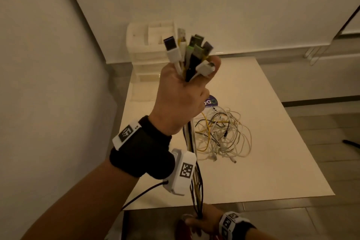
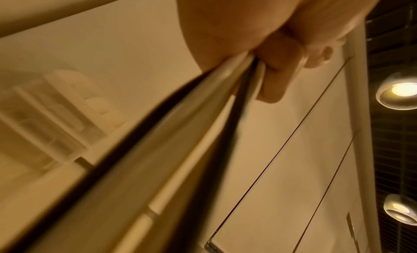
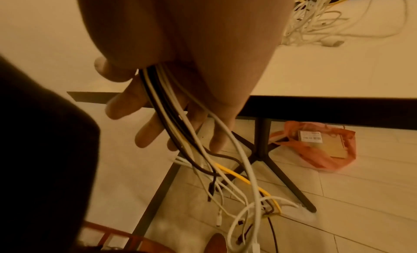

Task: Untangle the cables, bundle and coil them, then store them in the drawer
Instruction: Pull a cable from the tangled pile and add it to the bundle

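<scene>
My left hand (image 1: 194, 78) is raised over the table and grips a cable bundle (image 1: 196, 187) just below its USB plugs (image 1: 191, 50), which stick up out of the fist. The wrist view shows the left fingers (image 2: 277, 69) curled round the blurred bundle (image 2: 180, 141). Lower down, at the table's near edge, my right hand (image 1: 200, 224) holds the same white, black and yellow cables (image 3: 171, 114) loosely between fingers (image 3: 126, 103) and thumb. Their loose ends (image 3: 248, 203) hang toward the floor. A tangled pile of cables (image 1: 220, 134) lies on the table.
A white drawer unit (image 1: 148, 45) stands at the far left of the white table (image 1: 263, 171), against the wall. A round sticker (image 1: 212, 101) lies beside the pile. Under the table are black legs (image 3: 261, 141) and a red bag (image 3: 315, 144) on the tiled floor.
</scene>
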